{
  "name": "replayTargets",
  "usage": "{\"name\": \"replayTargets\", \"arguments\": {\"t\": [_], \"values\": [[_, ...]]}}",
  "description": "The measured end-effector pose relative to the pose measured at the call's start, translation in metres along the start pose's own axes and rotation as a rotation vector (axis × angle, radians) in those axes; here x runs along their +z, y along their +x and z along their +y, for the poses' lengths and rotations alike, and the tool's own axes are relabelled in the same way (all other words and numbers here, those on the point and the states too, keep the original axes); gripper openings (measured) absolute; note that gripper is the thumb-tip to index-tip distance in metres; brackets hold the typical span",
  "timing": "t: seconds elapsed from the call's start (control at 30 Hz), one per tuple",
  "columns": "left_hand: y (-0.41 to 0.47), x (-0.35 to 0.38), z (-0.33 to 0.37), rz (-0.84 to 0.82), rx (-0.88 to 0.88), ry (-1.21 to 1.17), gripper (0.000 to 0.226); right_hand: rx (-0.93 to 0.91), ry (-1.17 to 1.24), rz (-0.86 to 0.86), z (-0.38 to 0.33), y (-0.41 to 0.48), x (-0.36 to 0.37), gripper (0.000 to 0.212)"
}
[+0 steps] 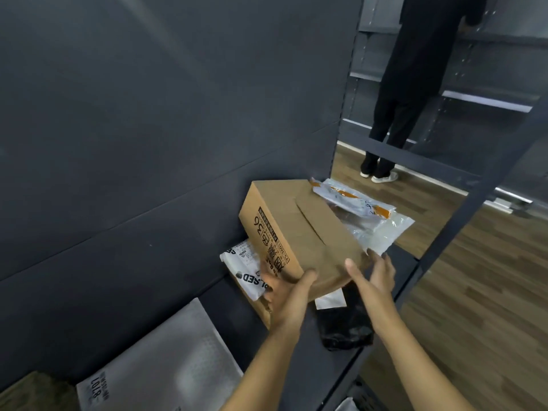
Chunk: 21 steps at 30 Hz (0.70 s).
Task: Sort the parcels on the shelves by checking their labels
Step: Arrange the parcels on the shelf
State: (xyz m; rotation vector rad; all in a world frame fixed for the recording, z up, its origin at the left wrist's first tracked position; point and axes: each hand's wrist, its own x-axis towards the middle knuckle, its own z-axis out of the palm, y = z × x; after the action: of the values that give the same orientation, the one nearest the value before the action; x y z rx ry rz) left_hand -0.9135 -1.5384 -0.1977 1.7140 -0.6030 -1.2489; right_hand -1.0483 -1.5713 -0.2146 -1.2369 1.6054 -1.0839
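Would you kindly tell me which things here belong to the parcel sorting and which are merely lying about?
Job: cardboard box between left hand and right hand; white mailer; black bag; clear plastic parcels; grey bubble mailer; shelf.
Not the job: person in black; wooden floor; far shelving.

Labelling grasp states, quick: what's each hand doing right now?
Left hand: grips the brown cardboard box, thumb on top.
Right hand: open, straight fingers pressed against the same box.
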Motion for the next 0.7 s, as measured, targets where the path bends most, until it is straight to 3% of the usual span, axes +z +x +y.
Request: {"name": "replayTargets", "arguments": {"t": [0.13, 0.37, 0.43, 0.5, 0.57, 0.7], "values": [[-0.021, -0.043, -0.002, -0.082, 0.248, 0.001, 0.119, -0.056, 0.070, -0.146, -0.027, -0.003, 0.000, 0.054], [-0.062, -0.107, 0.012, -0.129, 0.407, -0.024, 0.137, -0.033, 0.328, -0.252, -0.053, -0.055, 0.028, 0.053], [-0.076, -0.126, 0.022, -0.142, 0.411, -0.177, 0.128, 0.043, 0.448, -0.294, -0.059, -0.071, 0.030, 0.051], [-0.086, -0.144, 0.029, -0.142, 0.477, -0.268, 0.096, 0.045, 0.519, -0.362, -0.061, -0.085, 0.034, 0.060], [-0.098, -0.157, 0.036, -0.140, 0.549, -0.276, 0.071, -0.012, 0.473, -0.441, -0.069, -0.102, 0.040, 0.055], [-0.122, -0.173, 0.040, -0.171, 0.669, -0.252, 0.065, -0.114, 0.576, -0.600, -0.086, -0.129, 0.050, 0.056]]}}
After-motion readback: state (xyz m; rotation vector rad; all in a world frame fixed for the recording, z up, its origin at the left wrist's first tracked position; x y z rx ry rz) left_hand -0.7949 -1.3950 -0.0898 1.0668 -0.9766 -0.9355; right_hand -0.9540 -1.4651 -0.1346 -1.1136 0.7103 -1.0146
